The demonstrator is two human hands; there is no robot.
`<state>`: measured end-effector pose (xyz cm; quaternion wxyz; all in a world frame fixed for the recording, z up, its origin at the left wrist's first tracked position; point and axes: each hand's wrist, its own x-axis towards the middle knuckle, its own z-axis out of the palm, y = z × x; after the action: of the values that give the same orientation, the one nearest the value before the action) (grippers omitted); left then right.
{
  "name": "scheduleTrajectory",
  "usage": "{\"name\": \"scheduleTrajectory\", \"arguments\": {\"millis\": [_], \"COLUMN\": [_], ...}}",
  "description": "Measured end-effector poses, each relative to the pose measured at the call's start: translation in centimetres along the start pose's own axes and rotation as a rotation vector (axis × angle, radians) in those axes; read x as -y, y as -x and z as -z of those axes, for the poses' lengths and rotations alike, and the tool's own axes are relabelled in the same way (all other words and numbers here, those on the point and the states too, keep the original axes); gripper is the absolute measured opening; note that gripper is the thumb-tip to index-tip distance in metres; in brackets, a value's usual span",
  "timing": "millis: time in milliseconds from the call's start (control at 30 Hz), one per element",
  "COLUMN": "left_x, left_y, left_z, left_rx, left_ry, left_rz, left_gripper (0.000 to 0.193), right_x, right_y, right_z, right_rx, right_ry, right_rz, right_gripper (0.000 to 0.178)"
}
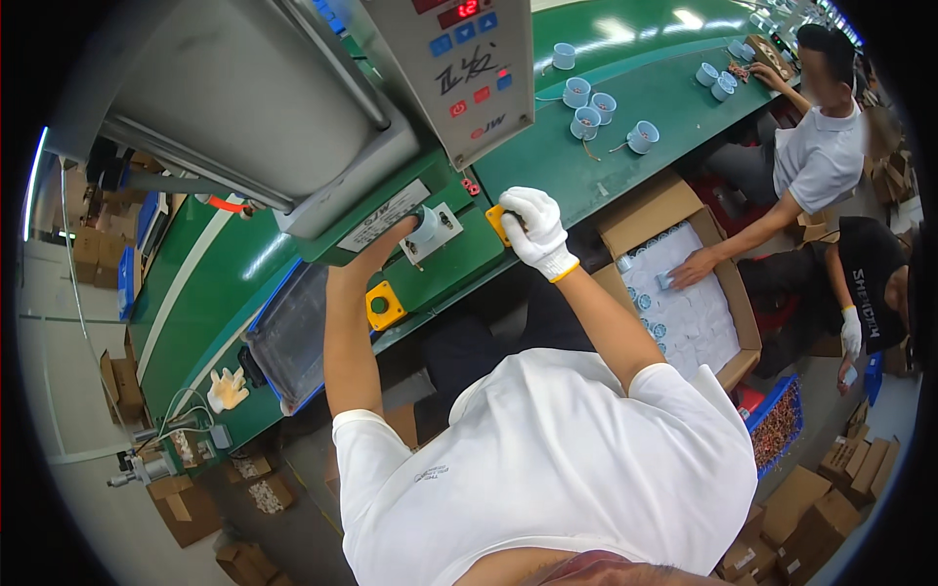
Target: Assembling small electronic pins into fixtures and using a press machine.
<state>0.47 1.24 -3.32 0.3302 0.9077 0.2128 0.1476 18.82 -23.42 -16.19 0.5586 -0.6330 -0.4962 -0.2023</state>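
Note:
My bare left hand (383, 244) reaches under the head of a grey-and-green press (342, 210). It grips the side of a light blue cup (427, 226), which sits on a small metal plate (445, 234); some of its fingers are hidden by the press. In a white glove, my right hand (533, 230) curls its fingers around a yellow push-button box (497, 225) at the right of the press base. Below my left hand, another yellow box with a green button (384, 306) stands untouched.
Several light blue cups (585, 123) with wires stand on the green bench (625, 181). A co-worker's hand (696, 268) reaches into an open carton (735, 359) at my right. A dark blue-edged tray (293, 337) and a loose glove (227, 390) lie left. A blue basket (793, 430) holds small parts.

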Motion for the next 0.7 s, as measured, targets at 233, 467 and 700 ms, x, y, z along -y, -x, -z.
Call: {"name": "scheduleTrajectory", "arguments": {"millis": [233,467,700], "left_x": [4.4,8.8,8.1], "left_y": [7.1,16.6,15.1], "left_z": [-1.8,-8.7,-5.8], "left_rx": [-0.272,-0.63,-0.594], "left_ry": [0.254,-0.197,-0.441], "left_rz": [0.083,-0.081,-0.202], "left_gripper": [0.033,0.025,0.012], "right_x": [-0.5,-0.5,-0.4], "right_y": [0.5,0.6,-0.1], "right_z": [0.9,0.7,1.0], "right_rx": [0.009,-0.008,0.111], "right_ry": [-0.137,-0.064,0.068], "right_rz": [0.005,0.015,0.087], "right_gripper": [0.017,0.008,0.016]}}
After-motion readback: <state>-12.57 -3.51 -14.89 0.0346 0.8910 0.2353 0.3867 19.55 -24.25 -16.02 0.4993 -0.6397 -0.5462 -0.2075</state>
